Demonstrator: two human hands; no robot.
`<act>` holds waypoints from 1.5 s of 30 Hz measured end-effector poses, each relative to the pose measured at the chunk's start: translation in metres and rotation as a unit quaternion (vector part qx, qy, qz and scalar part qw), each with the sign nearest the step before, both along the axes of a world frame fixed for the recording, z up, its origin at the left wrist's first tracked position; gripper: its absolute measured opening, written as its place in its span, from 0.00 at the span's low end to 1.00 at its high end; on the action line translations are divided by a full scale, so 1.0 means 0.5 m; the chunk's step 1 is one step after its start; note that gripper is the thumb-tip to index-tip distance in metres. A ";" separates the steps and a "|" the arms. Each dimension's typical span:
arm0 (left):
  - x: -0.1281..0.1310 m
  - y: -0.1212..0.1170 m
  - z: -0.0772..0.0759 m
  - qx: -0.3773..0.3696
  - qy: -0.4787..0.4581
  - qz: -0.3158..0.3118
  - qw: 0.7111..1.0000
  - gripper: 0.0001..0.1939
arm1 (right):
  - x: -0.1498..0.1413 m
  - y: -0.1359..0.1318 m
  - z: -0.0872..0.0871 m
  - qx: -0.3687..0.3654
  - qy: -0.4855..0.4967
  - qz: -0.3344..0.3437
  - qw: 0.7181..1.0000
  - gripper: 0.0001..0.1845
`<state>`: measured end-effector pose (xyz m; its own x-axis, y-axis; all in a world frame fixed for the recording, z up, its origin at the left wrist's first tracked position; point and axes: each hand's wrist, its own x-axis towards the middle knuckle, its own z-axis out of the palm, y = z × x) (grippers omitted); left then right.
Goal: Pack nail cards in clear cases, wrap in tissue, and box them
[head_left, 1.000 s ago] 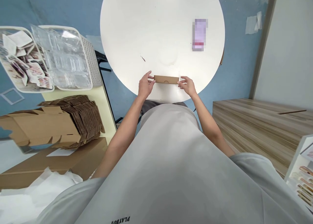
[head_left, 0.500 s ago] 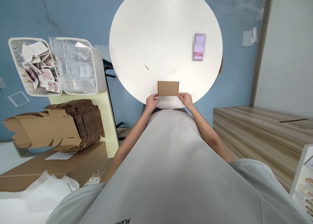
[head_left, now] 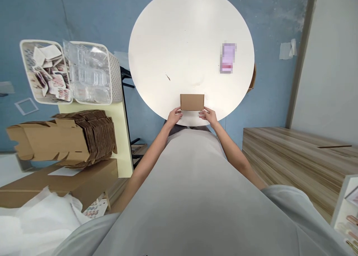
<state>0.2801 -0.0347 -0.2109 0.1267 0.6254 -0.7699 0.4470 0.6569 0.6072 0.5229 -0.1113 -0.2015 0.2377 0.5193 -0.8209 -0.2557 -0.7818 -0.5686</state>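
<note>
A small closed brown cardboard box (head_left: 192, 102) lies near the close edge of the round white table (head_left: 156, 43). At its near left corner is my left hand (head_left: 175, 116), fingertips against the side of the box and the other fingers curled below the corner. My right hand (head_left: 209, 116) mirrors it at the near right corner, index finger touching the box and the other fingers a little spread in front of it. Between them the two hands hold the box by its ends.
A pixelated purple item (head_left: 228, 57) lies on the table's right side. To the left are a white basket (head_left: 24, 62) of printed cards, another basket (head_left: 116, 77) of clear plastic trays, and a stack of flattened cardboard boxes (head_left: 56, 138). A wood-grain surface (head_left: 279, 147) stands at right.
The fingers of my right hand have spread a little and moved slightly toward the left along the box's front. The box is almost unmoved; the view has shifted slightly.
</note>
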 end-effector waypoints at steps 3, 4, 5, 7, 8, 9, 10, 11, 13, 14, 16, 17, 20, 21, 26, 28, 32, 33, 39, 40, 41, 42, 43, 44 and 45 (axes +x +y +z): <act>0.000 -0.021 0.008 -0.020 -0.016 0.003 1.000 0.38 | 0.005 -0.008 -0.009 0.000 0.002 0.006 1.000 0.22; 0.002 -0.029 0.012 -0.025 -0.019 0.005 0.999 0.39 | 0.007 -0.011 -0.011 0.000 0.002 0.008 1.000 0.22; 0.003 -0.037 0.017 -0.030 -0.021 0.005 0.999 0.39 | 0.009 -0.013 -0.012 0.000 0.000 0.009 1.000 0.23; 0.008 -0.052 0.028 -0.040 -0.021 0.000 0.999 0.38 | 0.010 -0.020 -0.012 0.002 -0.003 0.010 1.000 0.23; 0.011 -0.060 0.034 -0.042 -0.018 -0.003 0.999 0.37 | 0.010 -0.024 -0.011 0.005 -0.004 0.013 1.000 0.23; 0.012 -0.068 0.040 -0.041 -0.014 -0.007 0.999 0.36 | 0.009 -0.029 -0.008 0.008 -0.005 0.018 1.000 0.22; 0.012 -0.076 0.045 -0.040 -0.010 -0.011 0.999 0.36 | 0.007 -0.035 -0.005 0.013 -0.007 0.024 1.000 0.20; 0.010 -0.084 0.051 -0.036 -0.008 -0.014 0.999 0.36 | 0.005 -0.041 -0.002 0.018 -0.012 0.027 0.999 0.18; 0.002 -0.104 0.062 -0.021 -0.011 -0.018 1.000 0.38 | -0.001 -0.058 0.007 0.023 -0.029 0.026 0.999 0.14; -0.004 -0.116 0.068 -0.009 -0.016 -0.021 1.000 0.39 | -0.005 -0.067 0.013 0.023 -0.039 0.023 0.999 0.13; -0.015 -0.146 0.079 0.025 -0.025 -0.026 0.999 0.41 | -0.013 -0.089 0.027 0.018 -0.052 0.020 0.998 0.15; -0.018 -0.163 0.085 0.046 -0.029 -0.027 0.998 0.42 | -0.017 -0.101 0.035 0.012 -0.054 0.020 0.998 0.16; -0.016 -0.220 0.100 0.104 -0.029 -0.022 0.994 0.44 | -0.027 -0.147 0.066 -0.007 -0.046 0.009 0.999 0.19; -0.009 -0.239 0.104 0.118 -0.027 -0.019 0.992 0.44 | -0.027 -0.166 0.077 -0.009 -0.043 -0.001 0.999 0.20; 0.059 -0.331 0.119 0.140 -0.054 -0.029 0.988 0.42 | 0.018 -0.286 0.131 -0.005 -0.054 -0.053 0.997 0.20; 0.097 -0.365 0.124 0.136 -0.079 -0.047 0.987 0.41 | 0.059 -0.339 0.151 -0.004 -0.061 -0.079 0.995 0.18; 0.165 -0.417 0.139 0.118 -0.121 -0.098 0.981 0.43 | 0.145 -0.423 0.177 0.001 -0.075 -0.136 0.988 0.15; 0.179 -0.424 0.143 0.115 -0.127 -0.110 0.979 0.43 | 0.164 -0.436 0.179 0.005 -0.074 -0.149 0.986 0.14; 0.286 -0.405 0.154 0.124 -0.114 -0.140 0.976 0.42 | 0.271 -0.447 0.161 0.046 -0.032 -0.199 0.978 0.11; 0.317 -0.395 0.153 0.127 -0.110 -0.138 0.976 0.42 | 0.295 -0.442 0.154 0.054 -0.025 -0.206 0.977 0.10; 0.353 -0.384 0.151 0.130 -0.108 -0.138 0.976 0.42 | 0.322 -0.436 0.147 0.058 -0.021 -0.215 0.975 0.10; 0.393 -0.373 0.149 0.132 -0.107 -0.140 0.976 0.42 | 0.353 -0.430 0.139 0.058 -0.020 -0.225 0.972 0.10; 0.437 -0.362 0.147 0.133 -0.105 -0.143 0.975 0.42 | 0.386 -0.423 0.131 0.055 -0.021 -0.236 0.970 0.10; 0.483 -0.352 0.145 0.133 -0.103 -0.146 0.975 0.42 | 0.422 -0.416 0.123 0.051 -0.023 -0.246 0.968 0.10; 0.529 -0.343 0.142 0.134 -0.101 -0.150 0.974 0.41 | 0.459 -0.410 0.114 0.049 -0.025 -0.256 0.965 0.11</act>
<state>0.5446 -0.2063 -0.1397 0.4675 0.7118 -0.5243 0.4480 0.3205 0.8346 0.7525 -0.3162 -0.1443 0.5209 0.3978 -0.7553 -0.5648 -0.5028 -0.6543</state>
